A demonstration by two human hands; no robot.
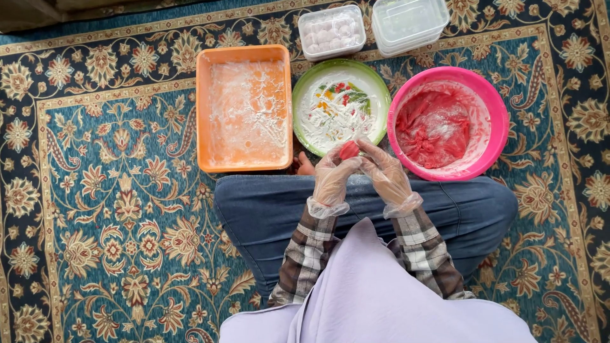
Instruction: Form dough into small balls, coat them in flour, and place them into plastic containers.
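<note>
Small red dough ball [349, 150] is pinched between the fingertips of both hands, held above the lap, just off the near rim of the green-rimmed round plate [304, 82].

Left hand [332, 178], in a clear plastic glove: grip closed on the ball from the left side. Right hand [386, 174], same kind of glove: fingers curled in, fingertips pressed on the ball from the right. Plaid sleeves are seen at both wrists.

The plate sits on the patterned blue floral carpet [108, 209] directly ahead of the hands; it is dusted with white flour, with a coloured print showing through. To its right, touching or nearly touching, a pink round plastic bowl [499, 105] holds a mass of red dough [432, 130] with flour on the inner walls. To the plate's left, an orange rectangular plastic tray [202, 114] is coated in white flour.

Toward the far edge of the carpet: a clear rectangular plastic container [332, 30] filled with pale round pieces, behind the plate, and beside it on the right a stack of clear lidded plastic containers [410, 22], contents not discernible.

Legs in blue jeans [260, 213] are crossed on the carpet, under the hands. A pale lilac cloth [375, 292] covers the near centre of the view.
</note>
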